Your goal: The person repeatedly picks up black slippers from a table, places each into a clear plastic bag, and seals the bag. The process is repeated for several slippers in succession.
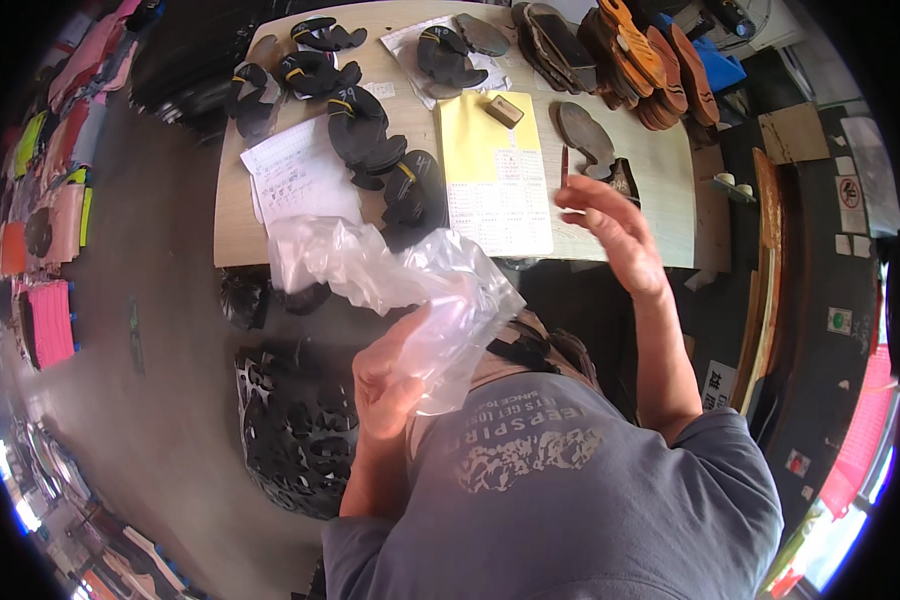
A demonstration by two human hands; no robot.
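Bare-handed work with thin film at a pale worktable (660,225), which bears dark curved sole pieces (355,125) at its left and a stack of shoe soles (625,50) at its far right. The clear plastic bag (345,265) spreads, crumpled, in front of the near edge, overlapping it in this view; its loose folds are probably best kept off the printed sheet (495,215) and the sole pieces, where they could snag or drag. The left hand (388,385) grasps the bag at its near end; a light pinch near the rim should control it better than a bunched fist. The right hand (620,240) is raised, fingers half-curled, apart from the bag; whether it holds the slim reddish stick (565,165) at its fingertips cannot be told. Hard to make out: the bag's mouth, lost among glare and creases, and the left fingertips, veiled by film
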